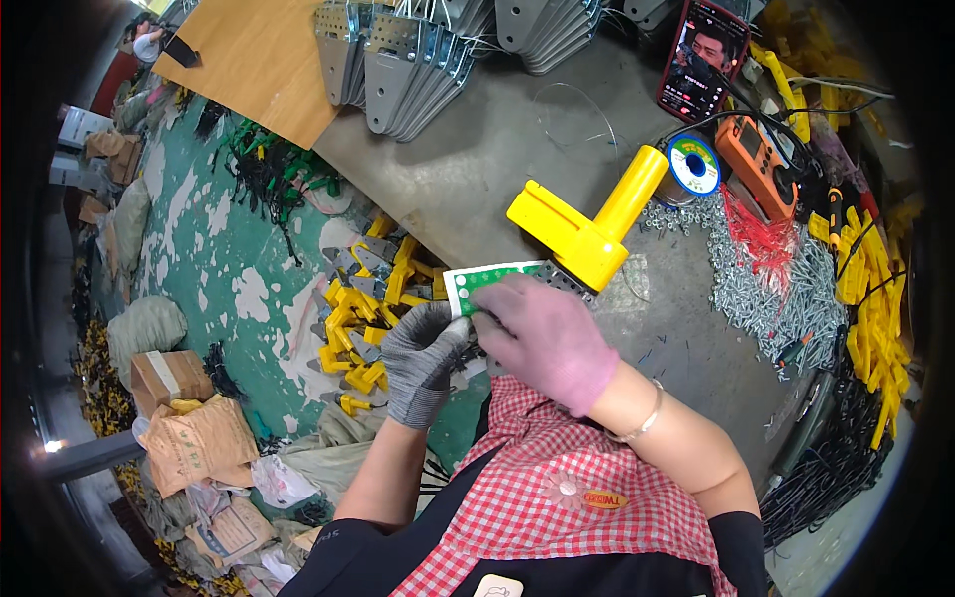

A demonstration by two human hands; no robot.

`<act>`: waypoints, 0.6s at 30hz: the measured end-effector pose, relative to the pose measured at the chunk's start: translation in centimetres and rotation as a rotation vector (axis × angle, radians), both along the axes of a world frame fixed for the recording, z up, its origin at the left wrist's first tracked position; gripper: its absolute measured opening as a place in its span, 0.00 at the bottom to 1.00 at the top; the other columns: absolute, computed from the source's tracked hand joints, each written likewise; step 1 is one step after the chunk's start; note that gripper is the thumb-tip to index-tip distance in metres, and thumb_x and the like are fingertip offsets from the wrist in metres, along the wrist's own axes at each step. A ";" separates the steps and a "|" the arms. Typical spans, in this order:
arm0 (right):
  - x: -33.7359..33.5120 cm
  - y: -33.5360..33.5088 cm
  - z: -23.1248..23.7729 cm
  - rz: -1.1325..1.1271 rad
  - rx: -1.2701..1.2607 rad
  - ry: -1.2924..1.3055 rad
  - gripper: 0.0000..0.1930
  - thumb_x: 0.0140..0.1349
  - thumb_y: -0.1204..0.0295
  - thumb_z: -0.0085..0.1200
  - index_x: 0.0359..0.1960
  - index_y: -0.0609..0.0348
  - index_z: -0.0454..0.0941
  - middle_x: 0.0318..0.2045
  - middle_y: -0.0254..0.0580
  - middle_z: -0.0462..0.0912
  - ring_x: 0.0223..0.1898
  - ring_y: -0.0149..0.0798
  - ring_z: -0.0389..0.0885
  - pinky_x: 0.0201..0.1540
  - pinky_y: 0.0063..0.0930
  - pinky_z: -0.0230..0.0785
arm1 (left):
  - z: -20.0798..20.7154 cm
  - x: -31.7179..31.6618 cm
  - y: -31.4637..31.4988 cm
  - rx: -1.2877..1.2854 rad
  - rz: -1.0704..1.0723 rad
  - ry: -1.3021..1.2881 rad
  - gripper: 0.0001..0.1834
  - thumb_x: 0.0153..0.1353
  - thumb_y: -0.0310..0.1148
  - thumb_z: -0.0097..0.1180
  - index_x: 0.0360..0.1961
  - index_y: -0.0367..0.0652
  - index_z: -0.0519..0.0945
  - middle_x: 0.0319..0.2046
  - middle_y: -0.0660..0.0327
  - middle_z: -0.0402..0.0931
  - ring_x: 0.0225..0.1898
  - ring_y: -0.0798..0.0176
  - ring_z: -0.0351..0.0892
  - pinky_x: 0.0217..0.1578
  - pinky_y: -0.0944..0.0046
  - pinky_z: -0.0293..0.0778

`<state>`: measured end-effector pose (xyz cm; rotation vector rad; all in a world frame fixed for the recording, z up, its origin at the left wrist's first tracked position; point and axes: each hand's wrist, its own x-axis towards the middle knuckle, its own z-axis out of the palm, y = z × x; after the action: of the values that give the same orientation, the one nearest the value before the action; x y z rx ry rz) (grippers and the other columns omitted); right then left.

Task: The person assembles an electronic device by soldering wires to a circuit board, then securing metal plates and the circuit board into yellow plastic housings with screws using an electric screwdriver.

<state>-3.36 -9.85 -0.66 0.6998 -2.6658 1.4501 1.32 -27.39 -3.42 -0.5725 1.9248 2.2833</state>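
Observation:
My left hand [426,360], in a grey striped glove, pinches the near edge of a small white-bordered sheet of green stickers [494,278]. My right hand [547,338], in a pink glove, is bent over the same sheet, its fingertips close to my left thumb. Whatever those right fingers pinch is hidden. Just beyond the right hand, a yellow plastic housing with a round handle [597,224] lies on the grey table [448,179]. A perforated grey metal piece [564,278] sticks out of its near end, partly covered by the glove.
Grey metal plates [398,85] stand stacked at the back. Right of the housing are a solder wire spool [692,167], a phone [704,60], an orange multimeter [754,164] and a heap of screws [786,298]. Yellow parts [353,323] pile below the table's left edge.

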 end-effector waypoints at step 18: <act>-2.9 1.3 2.9 -0.078 0.224 0.170 0.05 0.56 0.70 0.59 0.30 0.58 0.79 0.27 0.46 0.79 0.29 0.49 0.83 0.33 0.41 0.76 | -0.2 0.0 -0.2 -0.099 0.017 0.071 0.10 0.59 0.21 0.67 0.43 0.35 0.85 0.37 0.62 0.86 0.38 0.71 0.82 0.43 0.69 0.78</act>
<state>-6.29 -8.56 2.26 0.6874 -2.7130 1.0338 1.29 -27.59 -3.64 -0.5265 2.0834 2.2586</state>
